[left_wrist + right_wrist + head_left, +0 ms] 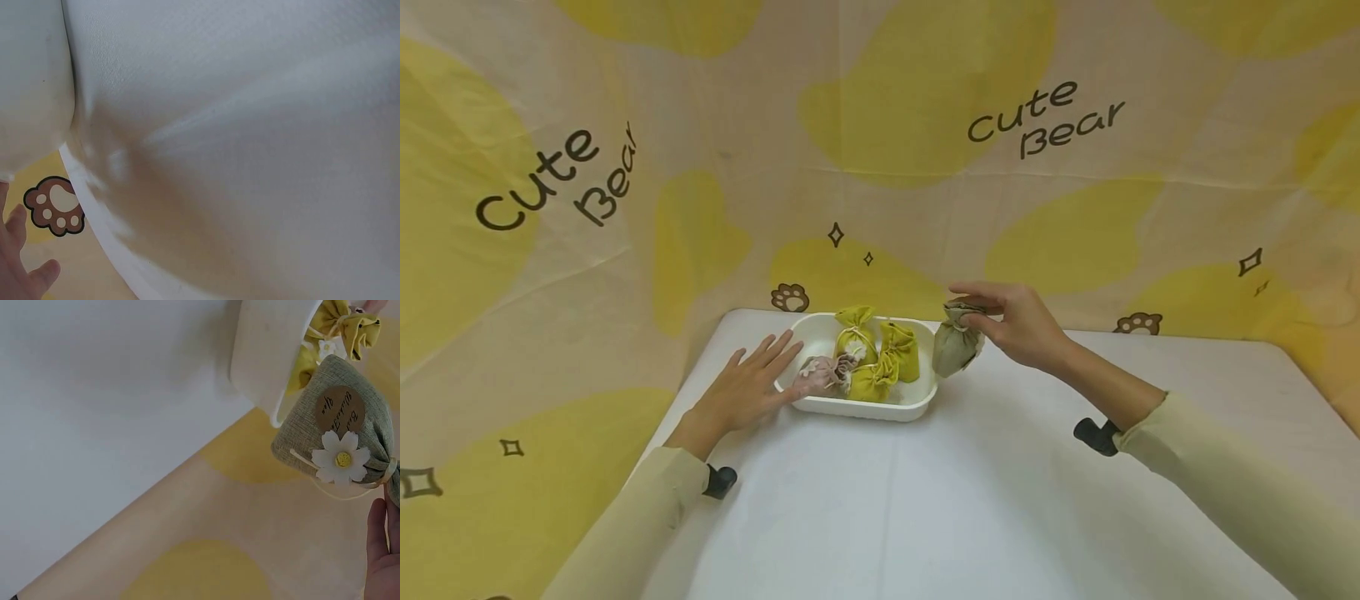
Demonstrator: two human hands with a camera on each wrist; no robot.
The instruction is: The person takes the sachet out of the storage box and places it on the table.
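My right hand [1022,325] pinches a grey-green drawstring pouch [956,350] by its gathered neck, just off the right end of a white tray [857,409]. In the right wrist view that pouch [325,419] shows a white flower and a round brown label. My left hand [748,387] has its fingers spread, resting at the tray's left rim. Inside the tray are a pink pouch [818,375] near the left hand and three yellow-green pouches, one at the back [854,333], one at the right [904,350] and one in front [872,382].
The tray stands toward the back of a table with a white cover [880,500]. Behind and to the left hangs a yellow and beige patterned cloth [887,200] with printed lettering. A dark strap piece [1097,436] sits at the right wrist, another [721,482] at the left.
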